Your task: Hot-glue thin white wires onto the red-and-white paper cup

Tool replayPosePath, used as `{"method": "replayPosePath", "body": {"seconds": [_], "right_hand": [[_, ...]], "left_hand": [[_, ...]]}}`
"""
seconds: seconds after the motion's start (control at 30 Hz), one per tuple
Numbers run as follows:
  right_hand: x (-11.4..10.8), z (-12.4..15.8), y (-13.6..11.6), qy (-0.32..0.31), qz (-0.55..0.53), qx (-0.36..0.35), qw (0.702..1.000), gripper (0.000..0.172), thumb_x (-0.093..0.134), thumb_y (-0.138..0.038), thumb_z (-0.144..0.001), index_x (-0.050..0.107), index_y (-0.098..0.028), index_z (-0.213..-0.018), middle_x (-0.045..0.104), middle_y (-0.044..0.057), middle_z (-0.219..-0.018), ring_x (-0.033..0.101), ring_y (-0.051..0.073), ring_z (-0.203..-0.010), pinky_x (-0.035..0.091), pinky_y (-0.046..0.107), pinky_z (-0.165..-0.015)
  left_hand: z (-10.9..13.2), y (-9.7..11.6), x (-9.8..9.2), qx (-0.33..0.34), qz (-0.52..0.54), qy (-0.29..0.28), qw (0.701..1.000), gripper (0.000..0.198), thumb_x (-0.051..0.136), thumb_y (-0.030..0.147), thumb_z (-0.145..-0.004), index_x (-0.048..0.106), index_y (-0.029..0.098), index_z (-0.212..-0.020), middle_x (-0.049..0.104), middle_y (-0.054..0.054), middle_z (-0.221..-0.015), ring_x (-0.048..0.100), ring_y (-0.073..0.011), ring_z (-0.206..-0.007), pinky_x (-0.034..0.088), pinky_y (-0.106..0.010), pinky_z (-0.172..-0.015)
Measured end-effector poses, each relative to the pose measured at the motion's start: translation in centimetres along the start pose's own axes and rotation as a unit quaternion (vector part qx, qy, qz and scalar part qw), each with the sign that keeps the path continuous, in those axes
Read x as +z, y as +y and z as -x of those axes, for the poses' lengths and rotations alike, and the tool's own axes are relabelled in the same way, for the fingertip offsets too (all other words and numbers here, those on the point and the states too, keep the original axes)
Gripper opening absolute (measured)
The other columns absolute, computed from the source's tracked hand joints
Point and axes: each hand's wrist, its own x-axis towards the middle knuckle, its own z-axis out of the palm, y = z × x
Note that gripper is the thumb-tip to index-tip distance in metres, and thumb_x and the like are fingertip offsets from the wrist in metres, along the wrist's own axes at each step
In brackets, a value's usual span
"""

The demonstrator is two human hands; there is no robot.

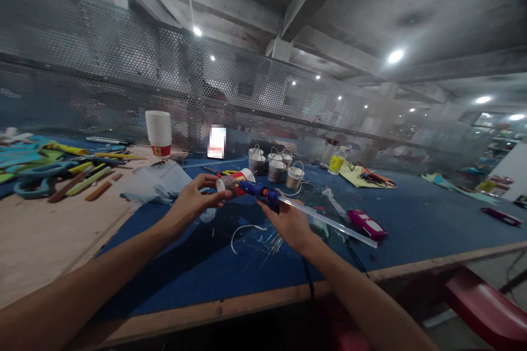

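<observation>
Between the thumb and fingers of my left hand is a small paper cup with a rough, twine-like wrap, tipped on its side. My right hand grips a blue hot glue gun, its nozzle at the cup's wrapped side. A long clear glue stick sticks out of the gun's rear toward the right. Just behind the held cup lies a red and white paper cup. Several small wrapped baskets with loop handles stand beyond my hands.
At left are scissors, pens and clay-coloured sticks on a board, near a stack of paper cups. A lit phone leans on the mesh screen. To the right lie a purple box and a yellow-labelled bottle. Thin wires lie in front.
</observation>
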Motion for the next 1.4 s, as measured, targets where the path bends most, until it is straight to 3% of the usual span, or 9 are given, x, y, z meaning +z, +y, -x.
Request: {"method": "replayPosePath", "body": {"seconds": [0.33,0.77,1.4], "right_hand": [[-0.4,0.0,-0.4,-0.012,0.012,0.009,1.0,0.027,0.063,-0.049,-0.1,0.074,-0.025,-0.104,0.078,0.004,-0.08,0.076,0.026,-0.074,0.045,0.028,-0.063],[-0.7,0.1,-0.4,-0.022,-0.016,-0.001,1.0,0.025,0.063,-0.048,-0.101,0.071,-0.024,-0.1,0.077,0.003,-0.081,0.075,0.024,-0.073,0.041,0.027,-0.061],[-0.6,0.3,-0.3,-0.018,-0.026,-0.014,0.999,0.023,0.064,-0.045,-0.101,0.068,-0.022,-0.097,0.071,0.001,-0.073,0.068,0.019,-0.063,0.031,0.027,-0.058]], "left_hand": [[-0.2,0.1,0.1,-0.01,0.008,0.019,1.0,0.053,0.093,0.04,-0.059,0.068,0.018,-0.101,0.076,-0.009,-0.106,0.076,-0.0252,-0.085,0.064,-0.041,-0.078],[-0.5,-0.2,-0.2,-0.031,0.045,0.028,0.998,0.053,0.095,0.037,-0.061,0.067,0.017,-0.101,0.075,-0.008,-0.106,0.075,-0.0222,-0.081,0.064,-0.043,-0.083],[-0.8,-0.3,-0.2,-0.049,0.094,0.025,0.994,0.048,0.096,0.029,-0.06,0.067,0.017,-0.096,0.074,-0.003,-0.093,0.074,-0.0187,-0.077,0.063,-0.033,-0.075]]}}
